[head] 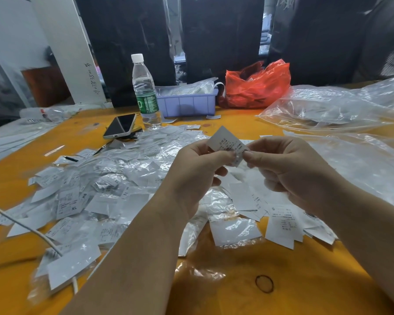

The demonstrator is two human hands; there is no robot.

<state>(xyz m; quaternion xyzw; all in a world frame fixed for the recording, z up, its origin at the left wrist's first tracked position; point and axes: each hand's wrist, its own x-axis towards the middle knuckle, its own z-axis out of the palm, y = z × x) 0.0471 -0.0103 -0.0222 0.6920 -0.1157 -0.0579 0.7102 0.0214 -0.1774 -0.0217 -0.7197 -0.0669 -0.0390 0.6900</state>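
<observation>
Far left: loose pile of sleeved tags (114,178) spread over the orange table (225,287), well below the grip and not touched

Behind it, phone (121,126), water bottle (146,96) and blue tray (187,103), all well apart from the hands

Left hand (196,164): fingers curled, thumb and forefinger pinching the near-left edge of the printed label (223,139)

Label is held in the air above the pile, between both hands, printed face toward the camera. Long axis runs on a diagonal, high far-left to low near-right; free corner points up and away, roughly toward the tray

Right hand (287,169): curled, thumb and fingertip pinching the label's lower right end, just beside the left thumb

Both hands equally near; the grips sit at the low end, so the label lies up and left from them. Judgement: next move likely a split or fold along the short axis, which needs the pinches to work against each other

Right rear: red bag (257,87), clear bags (328,108)
</observation>
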